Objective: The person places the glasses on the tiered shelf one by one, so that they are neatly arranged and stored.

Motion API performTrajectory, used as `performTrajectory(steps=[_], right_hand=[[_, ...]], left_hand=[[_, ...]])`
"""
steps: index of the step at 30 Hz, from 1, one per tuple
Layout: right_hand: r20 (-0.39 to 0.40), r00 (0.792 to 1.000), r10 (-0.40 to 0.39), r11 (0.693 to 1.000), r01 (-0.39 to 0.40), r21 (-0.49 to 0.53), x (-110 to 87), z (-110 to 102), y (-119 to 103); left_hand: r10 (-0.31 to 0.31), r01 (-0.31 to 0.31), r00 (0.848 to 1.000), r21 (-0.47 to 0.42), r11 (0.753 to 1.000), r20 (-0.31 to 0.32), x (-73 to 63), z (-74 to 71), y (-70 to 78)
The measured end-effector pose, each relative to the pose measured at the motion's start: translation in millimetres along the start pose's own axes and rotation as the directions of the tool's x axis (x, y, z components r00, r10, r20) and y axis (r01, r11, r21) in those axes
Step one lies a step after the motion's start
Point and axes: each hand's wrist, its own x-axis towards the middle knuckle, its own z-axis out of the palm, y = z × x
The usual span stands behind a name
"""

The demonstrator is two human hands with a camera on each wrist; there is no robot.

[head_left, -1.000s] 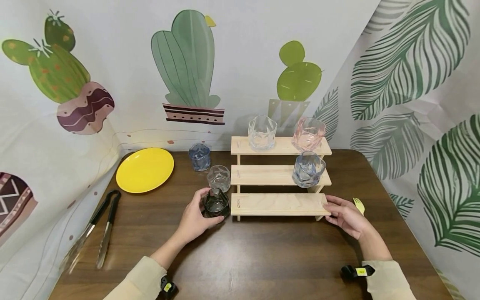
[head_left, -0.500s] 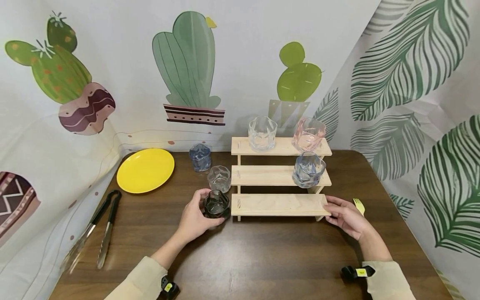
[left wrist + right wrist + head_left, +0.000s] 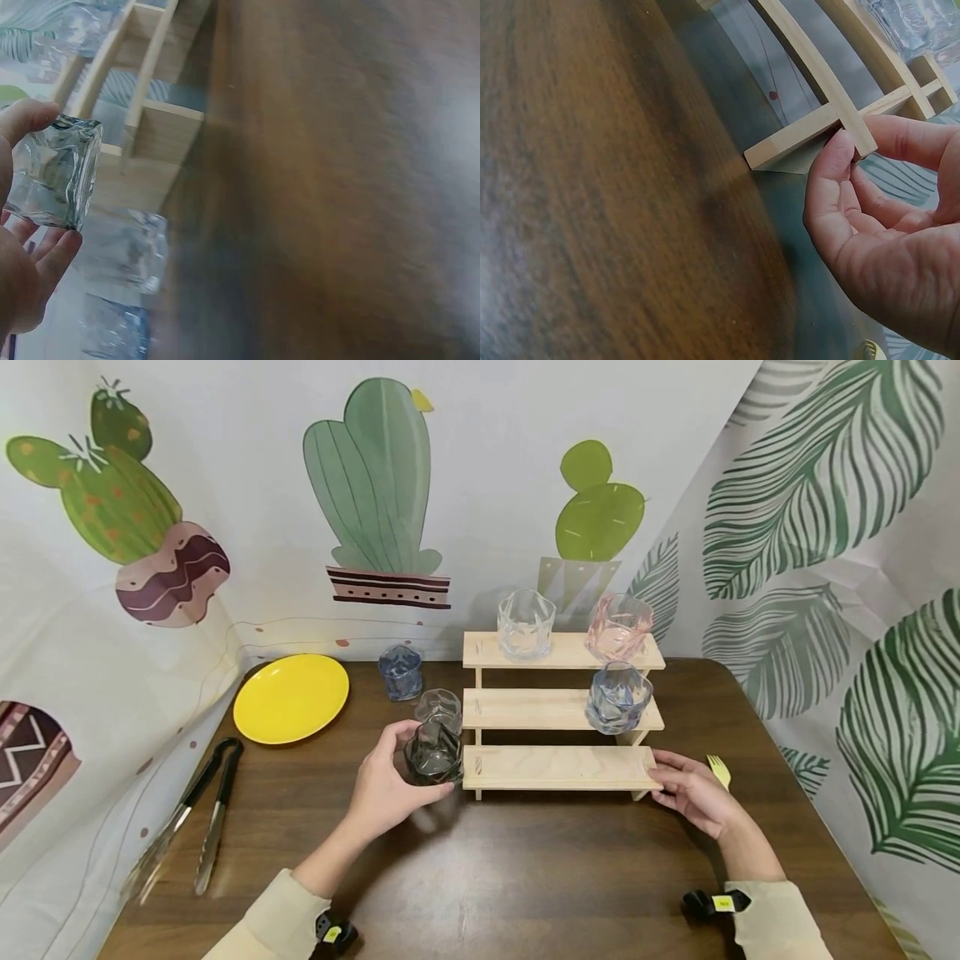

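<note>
Raised since the earlier frame: the left hand [image 3: 381, 791] and the smoky glass tumbler [image 3: 435, 758] it grips, near center above the surface [image 3: 525, 877]; lifting seems underway. Further right, the right hand [image 3: 696, 795] pinches the three-tier wooden rack [image 3: 558, 766] low down.

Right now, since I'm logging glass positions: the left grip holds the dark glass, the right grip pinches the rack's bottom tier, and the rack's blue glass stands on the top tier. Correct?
Not quite: that blue glass stands on the middle tier, not the top; the head view shows it. The left grip does hold the dark glass, and the right grip pinches the bottom tier.
</note>
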Motion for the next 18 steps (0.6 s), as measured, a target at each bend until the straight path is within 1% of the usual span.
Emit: performTrajectory(steps=[3, 7, 11, 18], right_hand=[[0.000, 1.000, 0.000, 1.000, 0.000, 0.003, -0.1, -0.1, -0.1], [-0.001, 1.000, -0.006, 1.000, 0.006, 0.006, -0.3, -0.4, 0.2], [-0.005, 1.000, -0.010, 1.000, 0.010, 0.005, -0.3, -0.1, 0.8], [-0.010, 1.000, -0.008, 1.000, 0.008, 0.007, -1.4, 0.3, 0.3]], left_hand=[[0.021, -0.021, 1.000, -0.014, 1.000, -0.009, 5.0, -0.6, 8.8], [0.053, -0.054, 0.998, -0.042, 0.998, -0.015, 14.6, 3.8, 19.6], [0.077, -0.078, 0.997, -0.077, 0.994, -0.009, 24.3, 13.6, 29.9], [0.084, -0.081, 0.996, -0.118, 0.990, 0.024, 34.6, 36.0, 49.4]])
